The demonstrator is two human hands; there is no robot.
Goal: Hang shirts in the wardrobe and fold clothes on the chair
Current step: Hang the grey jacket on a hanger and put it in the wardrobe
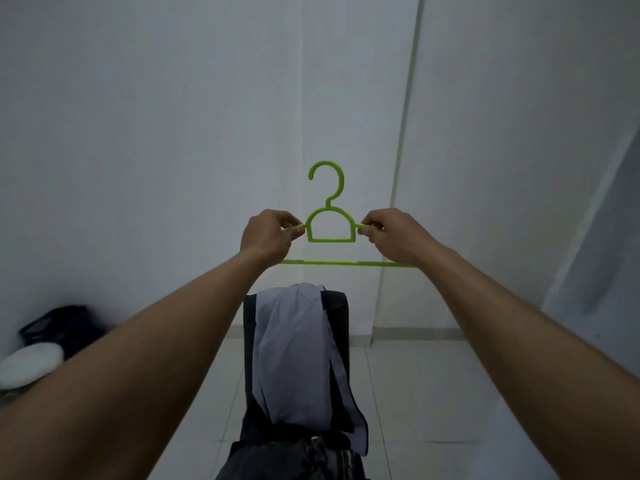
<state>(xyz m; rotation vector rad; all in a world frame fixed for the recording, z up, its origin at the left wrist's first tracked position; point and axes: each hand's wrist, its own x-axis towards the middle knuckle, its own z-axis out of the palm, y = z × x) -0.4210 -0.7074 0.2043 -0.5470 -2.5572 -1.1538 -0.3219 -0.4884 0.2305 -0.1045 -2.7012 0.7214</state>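
Hanger (331,223) upright, both hands pinching shoulders

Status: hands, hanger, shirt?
Left hand and right hand both pinching green hanger, held up bare. Pale shirt draped over chair back, untouched. No obstruction seen.

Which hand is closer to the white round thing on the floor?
Left. The left hand pinches the hanger on the side above the white round thing, which lies low at the left. The right hand pinches the hanger's other side, farther away.
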